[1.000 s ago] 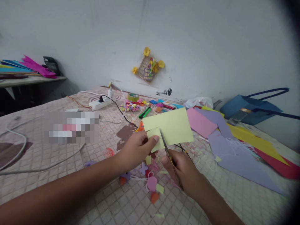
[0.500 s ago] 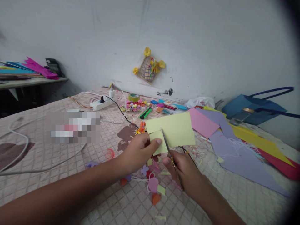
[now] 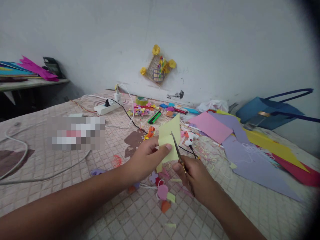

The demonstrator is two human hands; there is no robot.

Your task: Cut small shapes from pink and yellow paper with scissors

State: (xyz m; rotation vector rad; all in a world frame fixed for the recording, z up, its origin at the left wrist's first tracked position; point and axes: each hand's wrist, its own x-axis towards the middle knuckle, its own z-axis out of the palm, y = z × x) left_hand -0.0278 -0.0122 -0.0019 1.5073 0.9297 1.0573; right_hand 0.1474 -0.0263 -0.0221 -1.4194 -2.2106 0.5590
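Observation:
My left hand (image 3: 150,156) pinches a pale yellow-green sheet of paper (image 3: 170,128) with the thumb on top. The sheet is bent, and its upper part tilts up beyond my thumb. In my right hand (image 3: 196,175) is a pair of scissors (image 3: 181,158), fingers wrapped round the handles. Its blades point up and away and meet the paper just right of my left thumb. Below the hands lie a pink paper circle (image 3: 163,192), an orange paper piece (image 3: 165,206) and a purple paper flower (image 3: 153,177).
A white glue gun (image 3: 191,137) lies beyond the paper, near a green cutter knife (image 3: 154,117). A power strip (image 3: 108,108) with cables stands at back left. Purple sheets (image 3: 252,170), a pink sheet (image 3: 212,126) and a blue bag (image 3: 270,113) are on the right.
The paper's wide right part has swung up and inward, so it looks narrower, uncovering the glue gun. Both hands keep their grips; the view has shifted slightly.

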